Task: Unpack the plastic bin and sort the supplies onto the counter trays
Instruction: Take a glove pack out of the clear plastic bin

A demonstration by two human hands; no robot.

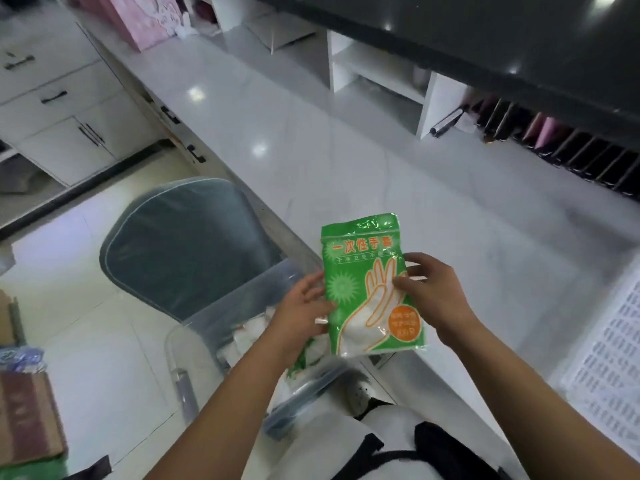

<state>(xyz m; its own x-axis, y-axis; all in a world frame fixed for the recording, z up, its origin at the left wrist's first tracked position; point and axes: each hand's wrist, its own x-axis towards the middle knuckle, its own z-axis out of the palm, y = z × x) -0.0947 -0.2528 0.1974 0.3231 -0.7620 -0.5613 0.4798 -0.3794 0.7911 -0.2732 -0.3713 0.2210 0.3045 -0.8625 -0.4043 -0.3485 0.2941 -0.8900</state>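
1. Green glove packet (pixel 372 285), a flat plastic pack printed with a hand outline, is held upright over the edge of the white counter (pixel 277 143), just above and to the right of the clear plastic bin (pixel 207 327). Head view is the only view, so everything below is judged from it.

2. Left hand (pixel 304 299) grips the packet's left edge, fingers curled round it; right hand (pixel 429 289) pinches the right edge, thumb on the front face and fingers behind. Both hands hold the one packet.

3. Slipping is the first risk: the film looks glossy, and both grips sit at mid-height on the edges. If one hand lets go early, the packet could swing and drop back into the bin or onto the floor beside the grey chair (pixel 187 244).

4. Missing the tray is the second: the white perforated tray (pixel 609 344) lies well to the right, partly out of frame. A hasty reach across could leave the packet on bare counter instead.

5. Bin tipping is the third: it seems perched on the chair, with more white and green packs inside. A knock from a forearm could shift it.

6. Motion blur hides fine detail of the remaining contents.
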